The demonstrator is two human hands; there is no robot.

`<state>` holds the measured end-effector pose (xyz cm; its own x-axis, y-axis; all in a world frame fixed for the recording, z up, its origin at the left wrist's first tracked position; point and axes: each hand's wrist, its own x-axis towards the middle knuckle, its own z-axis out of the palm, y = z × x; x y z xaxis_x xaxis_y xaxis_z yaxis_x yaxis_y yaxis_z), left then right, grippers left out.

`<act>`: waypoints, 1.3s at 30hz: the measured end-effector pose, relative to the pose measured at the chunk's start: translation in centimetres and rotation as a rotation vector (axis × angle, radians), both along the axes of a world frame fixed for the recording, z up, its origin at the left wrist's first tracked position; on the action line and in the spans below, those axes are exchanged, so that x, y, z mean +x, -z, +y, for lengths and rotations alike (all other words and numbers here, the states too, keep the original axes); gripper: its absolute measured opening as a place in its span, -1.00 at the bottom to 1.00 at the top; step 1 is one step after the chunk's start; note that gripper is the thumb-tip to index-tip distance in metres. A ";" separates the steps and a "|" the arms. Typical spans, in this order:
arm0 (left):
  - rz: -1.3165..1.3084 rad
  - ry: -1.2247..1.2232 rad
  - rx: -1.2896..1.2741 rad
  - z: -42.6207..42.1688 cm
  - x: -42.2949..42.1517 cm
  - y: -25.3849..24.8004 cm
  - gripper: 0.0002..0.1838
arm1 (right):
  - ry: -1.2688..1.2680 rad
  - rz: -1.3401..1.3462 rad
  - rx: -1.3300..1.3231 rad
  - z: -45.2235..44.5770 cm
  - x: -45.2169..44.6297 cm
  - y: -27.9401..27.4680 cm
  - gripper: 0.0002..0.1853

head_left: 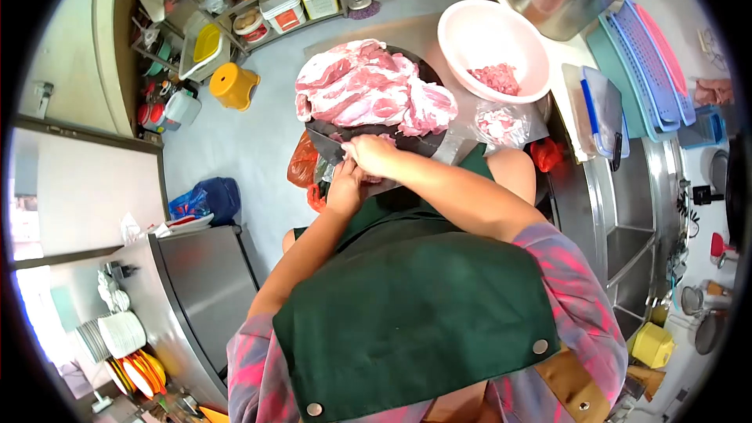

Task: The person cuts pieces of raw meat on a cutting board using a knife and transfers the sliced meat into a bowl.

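the large cut of meat (356, 90) lay on the dark board (428, 72), covering its far side and looking mostly whole. at the board's near edge, the right hand (372, 155) had its fingers wrapped around what seemed the hidden handle of a broad knife (323, 141); the left hand (345, 189) was just beside it, fingers bunched, though whether they pinched anything i could not tell. right of the board, small meat pieces (497, 78) lay in a pink bowl (478, 31) and pale bits in a clear bag (501, 123): some cutting seemed done, most apparently left.
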<state>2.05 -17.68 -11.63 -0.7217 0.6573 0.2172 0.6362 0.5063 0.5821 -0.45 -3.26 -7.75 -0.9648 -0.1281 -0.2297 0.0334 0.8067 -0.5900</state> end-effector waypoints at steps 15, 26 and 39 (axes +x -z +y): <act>0.060 -0.054 0.046 -0.1 -0.3 1.2 -0.65 | -0.005 0.020 -0.055 2.5 8.2 0.1 -0.56; 0.067 -0.062 0.130 -0.6 0.3 0.0 -0.57 | -0.079 0.135 -0.114 5.1 6.8 -0.7 -0.62; -0.024 0.015 0.108 -0.5 0.3 0.2 -0.51 | 0.017 -0.070 -0.181 0.6 -2.0 0.9 -0.56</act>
<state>2.40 -18.15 -11.80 -0.7180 0.6415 0.2702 0.6283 0.4303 0.6481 -2.45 -2.64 -8.67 -0.9498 -0.1569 -0.2706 0.0921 0.6864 -0.7214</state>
